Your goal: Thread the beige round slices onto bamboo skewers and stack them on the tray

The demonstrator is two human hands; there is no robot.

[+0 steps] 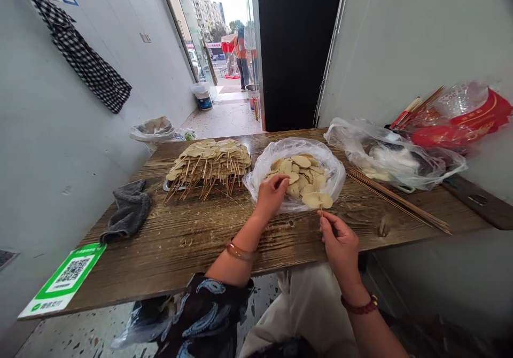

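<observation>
My right hand (pixel 340 243) pinches the lower end of a thin wooden skewer (pixel 321 207). Flat, pale yellow-beige oval slices (pixel 312 200) are threaded on its upper end, over the near rim of a clear plastic bag (pixel 256 161). A heap of similar loose slices (pixel 308 173) fills the open bag. Over the bag's left part, my left hand (pixel 271 193) is closed, its thumb and fingertips pinched at the edge of one slice (pixel 294 178). To the left lies a stack of skewered slices (pixel 212 157), their sticks (pixel 204 176) pointing towards me.
Bare skewers (pixel 401 200) lie right of the bag, beside another plastic bag (pixel 401 157) and a dark board with a handle (pixel 476 200). A grey cloth (pixel 127 208) and a green QR-code card (pixel 66 278) are on the table's left. Outside the doorway stands a person (pixel 241 59).
</observation>
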